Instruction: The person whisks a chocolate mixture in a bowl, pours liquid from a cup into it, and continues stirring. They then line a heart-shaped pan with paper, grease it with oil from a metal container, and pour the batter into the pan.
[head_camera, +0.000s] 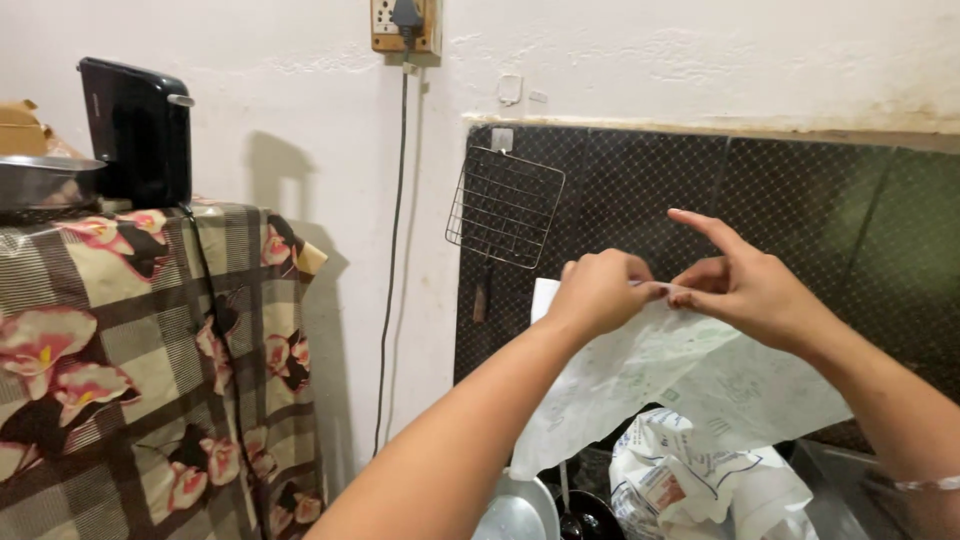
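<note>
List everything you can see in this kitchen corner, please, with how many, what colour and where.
thin plastic bag: one, translucent white with faint print, held up in the middle by its top edge
printed packet: one, white with blue print, below the bag at the bottom
wire grill rack: one, metal, hanging on the dark tiled wall
socket board: one, tan, high on the white wall, a cord hanging down from it
black appliance: one, on the covered stand at left
steel bowl: one, silver, left edge beside the appliance
floral cloth: one, checked beige and brown with pink flowers, draped over the stand
steel plates: silver, bottom centre, count unclear
left hand: pinching the bag's edge
right hand: pinching the same edge, forefinger raised
</note>
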